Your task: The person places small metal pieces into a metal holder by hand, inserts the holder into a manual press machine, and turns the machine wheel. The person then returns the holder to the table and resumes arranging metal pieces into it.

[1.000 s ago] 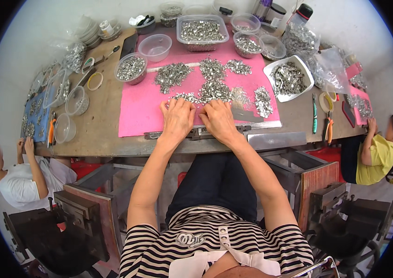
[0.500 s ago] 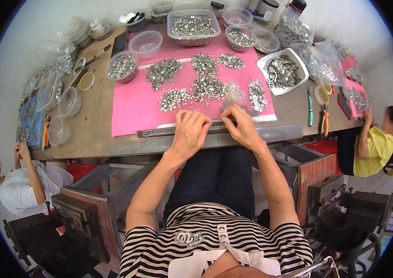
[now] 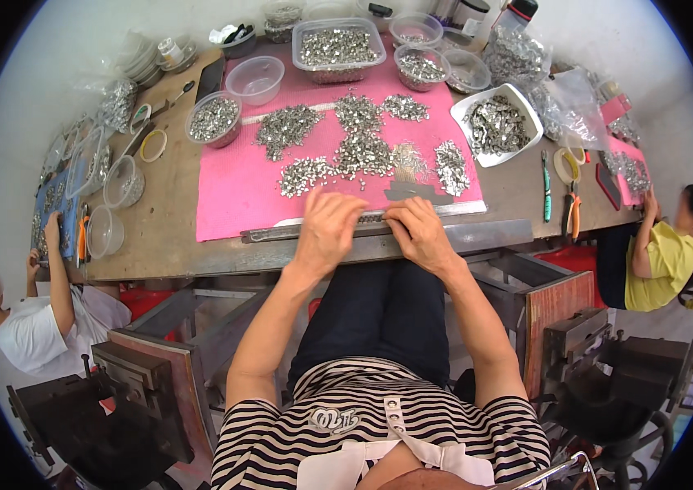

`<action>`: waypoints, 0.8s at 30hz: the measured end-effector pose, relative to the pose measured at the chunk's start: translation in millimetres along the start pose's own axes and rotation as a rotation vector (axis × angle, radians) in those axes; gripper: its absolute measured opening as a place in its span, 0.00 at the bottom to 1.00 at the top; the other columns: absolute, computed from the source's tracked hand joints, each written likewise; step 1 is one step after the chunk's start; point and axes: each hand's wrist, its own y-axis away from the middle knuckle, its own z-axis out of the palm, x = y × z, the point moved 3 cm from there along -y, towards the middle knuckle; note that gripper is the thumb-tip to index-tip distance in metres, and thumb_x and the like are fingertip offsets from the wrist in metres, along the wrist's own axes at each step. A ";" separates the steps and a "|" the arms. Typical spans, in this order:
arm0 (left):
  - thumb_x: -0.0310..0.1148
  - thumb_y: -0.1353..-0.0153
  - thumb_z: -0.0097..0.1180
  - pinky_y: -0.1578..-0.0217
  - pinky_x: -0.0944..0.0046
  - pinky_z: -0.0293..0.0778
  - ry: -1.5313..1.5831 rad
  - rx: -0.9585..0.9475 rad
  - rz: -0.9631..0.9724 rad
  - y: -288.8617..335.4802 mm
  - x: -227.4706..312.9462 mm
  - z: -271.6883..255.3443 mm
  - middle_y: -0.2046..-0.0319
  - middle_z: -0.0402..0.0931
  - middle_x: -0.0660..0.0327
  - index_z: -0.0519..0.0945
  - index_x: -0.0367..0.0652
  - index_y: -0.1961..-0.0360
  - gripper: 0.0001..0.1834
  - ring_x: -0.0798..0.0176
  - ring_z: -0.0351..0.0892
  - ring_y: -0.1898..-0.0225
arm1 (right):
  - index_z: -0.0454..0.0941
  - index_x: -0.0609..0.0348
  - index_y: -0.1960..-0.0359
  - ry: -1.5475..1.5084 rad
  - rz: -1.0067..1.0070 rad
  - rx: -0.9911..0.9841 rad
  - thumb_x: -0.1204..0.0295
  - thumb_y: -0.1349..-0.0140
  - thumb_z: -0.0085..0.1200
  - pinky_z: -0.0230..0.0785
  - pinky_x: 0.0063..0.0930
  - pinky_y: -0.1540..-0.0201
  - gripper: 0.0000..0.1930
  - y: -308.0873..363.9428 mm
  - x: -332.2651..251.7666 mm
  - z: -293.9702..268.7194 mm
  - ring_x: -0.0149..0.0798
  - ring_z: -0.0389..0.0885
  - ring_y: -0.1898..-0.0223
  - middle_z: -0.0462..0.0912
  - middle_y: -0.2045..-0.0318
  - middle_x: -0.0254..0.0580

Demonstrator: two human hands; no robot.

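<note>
My left hand point(image 3: 328, 232) is over a long narrow metal bar point(image 3: 277, 234) at the table's front edge, its fingers bent together toward the right. Facing it, my right hand point(image 3: 422, 234) has thumb and fingertips closed at the bar's middle. Whatever small thing either hand pinches is too small to make out. Between the hands shows a dark, finely notched stretch point(image 3: 371, 218) of the bar. Beyond my right hand lies a grey flat metal piece point(image 3: 417, 194), with thin light pins point(image 3: 408, 158) behind it. Piles of small silvery metal parts point(image 3: 363, 153) spread over the pink mat point(image 3: 232, 196).
Tubs of metal parts point(image 3: 338, 49) line the back, with an empty round tub point(image 3: 255, 80) near them. A white tray point(image 3: 496, 126) stands right, beside a turquoise-handled tool point(image 3: 546, 188) and orange pliers point(image 3: 574, 214). Co-workers sit left point(image 3: 36, 327) and right point(image 3: 661, 261).
My right hand has drawn back slightly from the flat metal piece to the bar, uncovering that piece. My left hand has shifted a little left. The left co-worker's hand has reached forward.
</note>
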 end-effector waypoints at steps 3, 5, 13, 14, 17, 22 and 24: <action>0.37 0.27 0.53 0.31 0.32 0.50 -0.096 -0.051 -0.130 1.5 -22.5 -23.9 0.42 0.82 0.62 0.82 0.47 0.41 0.17 0.50 0.74 0.38 | 0.81 0.60 0.60 -0.019 0.040 0.034 0.81 0.41 0.61 0.66 0.38 0.54 0.08 -1.2 4.9 -2.5 0.45 0.79 0.59 0.82 0.63 0.41; 0.40 0.26 0.51 0.30 0.29 0.46 -0.145 -0.109 -0.092 1.6 -21.3 -29.3 0.40 0.80 0.63 0.81 0.48 0.40 0.19 0.47 0.70 0.34 | 0.82 0.60 0.60 -0.008 0.064 0.056 0.80 0.41 0.61 0.66 0.37 0.53 0.08 -5.9 8.1 -1.3 0.44 0.79 0.59 0.83 0.63 0.41; 0.52 0.24 0.43 0.30 0.18 0.30 -0.396 -0.333 -0.194 12.5 -35.4 -46.0 0.29 0.69 0.68 0.77 0.50 0.34 0.27 0.41 0.50 0.22 | 0.86 0.56 0.52 0.118 0.026 -0.048 0.77 0.37 0.60 0.64 0.40 0.42 0.12 -33.8 17.4 14.5 0.44 0.78 0.45 0.87 0.50 0.34; 0.52 0.24 0.43 0.30 0.18 0.30 -0.399 -0.331 -0.194 12.3 -35.7 -46.4 0.29 0.69 0.68 0.77 0.50 0.34 0.27 0.41 0.50 0.22 | 0.86 0.56 0.52 0.117 0.023 -0.047 0.77 0.37 0.60 0.64 0.40 0.42 0.12 -36.4 17.8 13.9 0.44 0.78 0.45 0.87 0.50 0.34; 0.56 0.25 0.42 0.31 0.17 0.29 -0.362 -0.396 -0.130 10.7 -26.9 -38.6 0.27 0.66 0.69 0.73 0.49 0.30 0.31 0.42 0.48 0.21 | 0.86 0.55 0.50 0.207 -0.044 -0.123 0.75 0.36 0.59 0.62 0.42 0.38 0.13 -40.2 16.8 14.8 0.46 0.76 0.40 0.85 0.45 0.33; 0.55 0.24 0.42 0.31 0.17 0.31 -0.400 -0.370 -0.189 5.5 -36.5 -44.0 0.27 0.65 0.66 0.72 0.48 0.29 0.31 0.41 0.48 0.22 | 0.84 0.56 0.47 0.157 -0.033 -0.290 0.72 0.35 0.58 0.60 0.47 0.34 0.15 -38.3 25.4 13.4 0.49 0.72 0.35 0.82 0.41 0.35; 0.55 0.24 0.42 0.31 0.17 0.32 -0.380 -0.289 -0.136 -3.1 -34.4 -37.3 0.26 0.64 0.64 0.71 0.46 0.29 0.32 0.39 0.48 0.22 | 0.84 0.56 0.47 0.171 -0.037 -0.254 0.72 0.34 0.58 0.60 0.49 0.34 0.15 -46.2 21.5 19.5 0.50 0.72 0.34 0.82 0.40 0.36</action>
